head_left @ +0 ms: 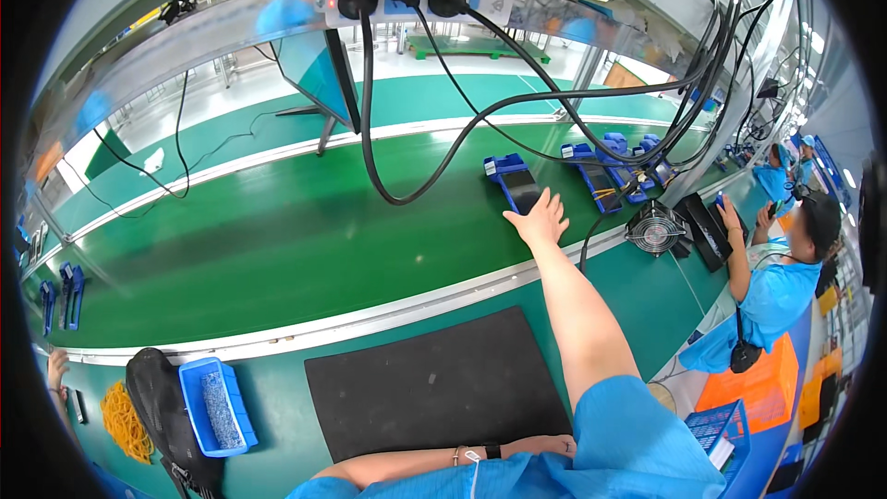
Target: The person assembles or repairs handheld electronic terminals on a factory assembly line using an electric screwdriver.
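My right hand (540, 221) reaches out over the green conveyor belt (277, 240). Its fingers are spread at the near end of a blue device with a black face (511, 182); I cannot tell whether they touch it. My left forearm lies across the near edge of a black mat (434, 383), with bands at the wrist. The left hand (552, 445) rests low by my body, its fingers mostly hidden by my blue clothing. More blue-and-black devices (591, 177) stand on the belt to the right, some with yellow bands.
A blue bin of small pale bits (220, 407), a black bag (166, 407) and yellow rubber bands (126, 420) lie left of the mat. Black cables (407, 196) hang from a power strip (420, 2) over the belt. A metal fan (655, 228) and a co-worker (767, 286) are at right.
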Demonstrator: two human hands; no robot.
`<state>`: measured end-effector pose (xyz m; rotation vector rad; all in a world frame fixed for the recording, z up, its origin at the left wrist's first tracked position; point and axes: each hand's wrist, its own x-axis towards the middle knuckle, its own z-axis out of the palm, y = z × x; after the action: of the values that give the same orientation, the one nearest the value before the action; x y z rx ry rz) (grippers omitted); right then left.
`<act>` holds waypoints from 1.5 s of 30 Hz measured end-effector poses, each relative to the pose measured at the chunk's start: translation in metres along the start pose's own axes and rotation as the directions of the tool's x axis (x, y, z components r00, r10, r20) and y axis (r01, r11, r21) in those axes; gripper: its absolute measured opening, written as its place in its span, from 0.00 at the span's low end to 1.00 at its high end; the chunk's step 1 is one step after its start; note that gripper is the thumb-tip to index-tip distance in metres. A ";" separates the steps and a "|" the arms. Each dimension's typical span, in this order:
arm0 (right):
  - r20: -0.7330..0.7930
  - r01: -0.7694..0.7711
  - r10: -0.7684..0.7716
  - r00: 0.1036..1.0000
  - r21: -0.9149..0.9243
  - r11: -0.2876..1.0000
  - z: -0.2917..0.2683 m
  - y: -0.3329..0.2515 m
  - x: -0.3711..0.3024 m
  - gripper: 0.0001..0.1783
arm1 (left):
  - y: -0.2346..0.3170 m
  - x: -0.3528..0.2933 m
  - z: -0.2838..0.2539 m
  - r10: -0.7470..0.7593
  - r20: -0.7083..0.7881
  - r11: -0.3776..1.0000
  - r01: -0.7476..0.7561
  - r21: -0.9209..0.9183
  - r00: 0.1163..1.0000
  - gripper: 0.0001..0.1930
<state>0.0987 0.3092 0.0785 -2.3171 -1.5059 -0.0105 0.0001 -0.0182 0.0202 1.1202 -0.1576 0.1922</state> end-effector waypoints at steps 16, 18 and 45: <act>0.733 -0.800 -0.595 0.328 0.551 0.237 -0.084 0.026 -0.184 0.31 | -0.004 0.008 0.001 0.247 0.137 0.713 -0.276 0.645 0.959 0.16; 0.674 -0.898 -0.722 0.159 0.402 0.178 -0.091 0.022 -0.221 0.32 | 0.012 0.003 0.007 0.201 0.117 0.647 -0.221 0.730 0.973 0.17; 0.180 0.083 -0.157 0.971 0.362 0.929 -0.091 0.154 -0.157 0.40 | 0.083 -0.132 0.076 0.451 -0.754 0.044 0.831 0.554 0.478 0.40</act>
<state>0.1852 0.0881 0.0836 -1.9838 -1.5947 0.4449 -0.1496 -0.0614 0.0966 2.3464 1.4824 0.5897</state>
